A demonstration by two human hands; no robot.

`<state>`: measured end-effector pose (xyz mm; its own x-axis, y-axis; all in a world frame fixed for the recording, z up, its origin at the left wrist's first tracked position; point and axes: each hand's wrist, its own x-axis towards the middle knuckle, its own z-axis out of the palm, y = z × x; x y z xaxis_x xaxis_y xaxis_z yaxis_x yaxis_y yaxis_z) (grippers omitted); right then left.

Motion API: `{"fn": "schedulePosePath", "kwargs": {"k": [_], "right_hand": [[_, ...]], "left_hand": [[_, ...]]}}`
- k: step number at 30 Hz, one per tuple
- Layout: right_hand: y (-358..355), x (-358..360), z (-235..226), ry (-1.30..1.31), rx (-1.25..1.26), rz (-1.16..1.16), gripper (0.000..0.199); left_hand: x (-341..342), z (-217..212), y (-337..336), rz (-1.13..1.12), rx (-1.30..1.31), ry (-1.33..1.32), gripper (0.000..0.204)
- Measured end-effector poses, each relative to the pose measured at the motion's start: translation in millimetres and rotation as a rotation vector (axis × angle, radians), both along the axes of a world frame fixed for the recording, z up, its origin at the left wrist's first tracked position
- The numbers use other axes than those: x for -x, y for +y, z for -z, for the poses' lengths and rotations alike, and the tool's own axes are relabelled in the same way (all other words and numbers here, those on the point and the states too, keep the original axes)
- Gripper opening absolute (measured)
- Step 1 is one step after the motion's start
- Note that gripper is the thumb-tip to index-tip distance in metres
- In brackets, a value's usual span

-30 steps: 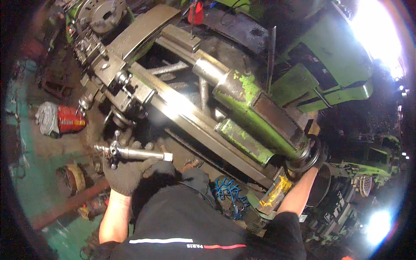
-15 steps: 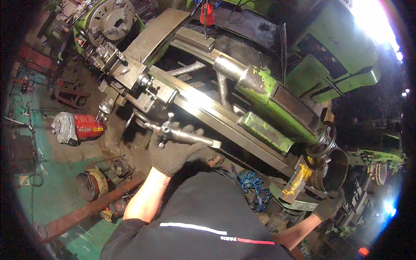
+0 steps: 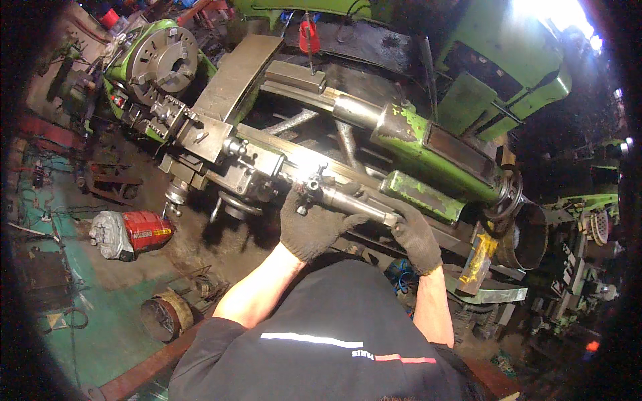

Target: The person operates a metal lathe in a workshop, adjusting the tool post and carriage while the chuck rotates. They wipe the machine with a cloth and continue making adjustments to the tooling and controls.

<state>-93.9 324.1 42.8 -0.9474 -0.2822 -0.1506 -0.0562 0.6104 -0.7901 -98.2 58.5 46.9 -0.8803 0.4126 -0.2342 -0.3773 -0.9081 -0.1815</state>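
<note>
A shiny steel cylinder (image 3: 358,203), with a hub of short knobbed stubs at its left end and a small squared tip at its right, is held level in front of my chest. My left hand (image 3: 309,230), in a dark work glove, grips it from below near the hub, its thumb along the near side. The gloved right hand (image 3: 414,240) closes on the tip end, fingers bent over it. Just beyond both hands runs the polished bed (image 3: 274,137) of a green lathe, with its tailstock (image 3: 428,144) ahead to the right.
The lathe's round chuck (image 3: 167,60) is at the far left, near the carriage and its handwheel (image 3: 239,206). A red-and-white bag-like container (image 3: 150,232) stands on the floor to the left. A yellow-marked block (image 3: 478,257) and a metal ring (image 3: 529,235) lie to the right.
My right hand has come from the block at the right to the cylinder's tip and closed on it. The left hand has carried the cylinder to the right.
</note>
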Motion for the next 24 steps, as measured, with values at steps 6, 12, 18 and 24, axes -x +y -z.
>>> {"fn": "schedulePosePath", "kwargs": {"k": [6, 12, 18, 24], "right_hand": [[-38.2, 1.9, -3.1, -0.374, 0.690, 0.123, 0.069], [-54.2, 8.9, -11.9, -0.717, 1.078, 0.186, 0.075], [-65.1, 9.5, 6.6, -0.815, 1.384, 0.115, 0.073], [-76.4, 20.7, -4.7, -0.700, 1.352, 0.215, 0.057]], "left_hand": [[-1.6, -1.2, -16.3, -0.006, 0.052, -0.030, 0.072], [-5.6, 4.0, -38.0, 0.023, 0.212, 0.221, 0.067], [-8.0, 7.3, -50.5, -0.014, 0.416, 0.297, 0.077], [1.9, -2.1, -62.0, 0.060, 0.522, 0.345, 0.074]]}}
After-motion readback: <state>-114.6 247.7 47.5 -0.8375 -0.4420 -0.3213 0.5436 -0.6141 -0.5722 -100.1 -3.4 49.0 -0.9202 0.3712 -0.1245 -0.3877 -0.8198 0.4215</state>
